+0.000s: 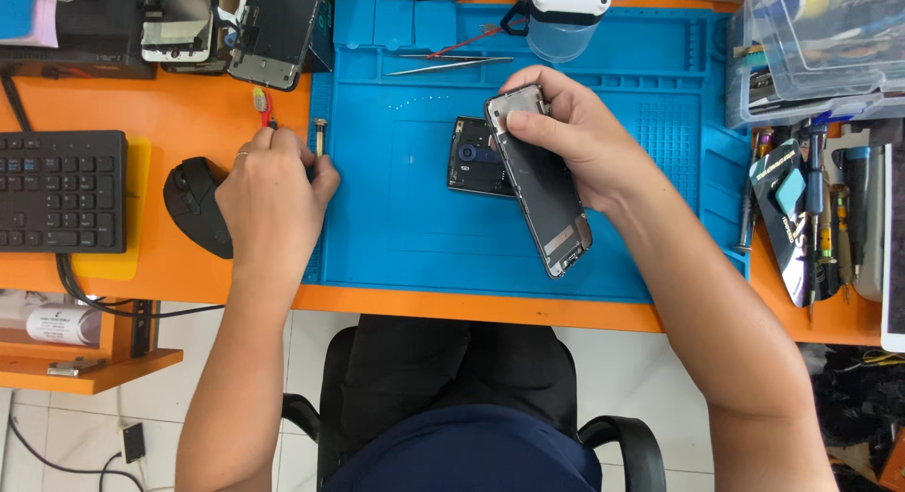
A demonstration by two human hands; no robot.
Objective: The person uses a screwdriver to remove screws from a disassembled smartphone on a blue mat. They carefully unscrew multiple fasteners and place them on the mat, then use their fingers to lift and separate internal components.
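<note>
My right hand grips the top end of an opened phone frame, holding it tilted above the blue work mat. A black phone part lies flat on the mat just left of it. My left hand rests at the mat's left edge, fingers curled near a small screwdriver and a yellow-and-red tool; whether the left hand grips either one is hidden.
Tweezers lie in the mat's top tray, below a clear-based bottle. A black mouse and keyboard sit left. Phone screens lie top left. Tool rack and plastic boxes stand right.
</note>
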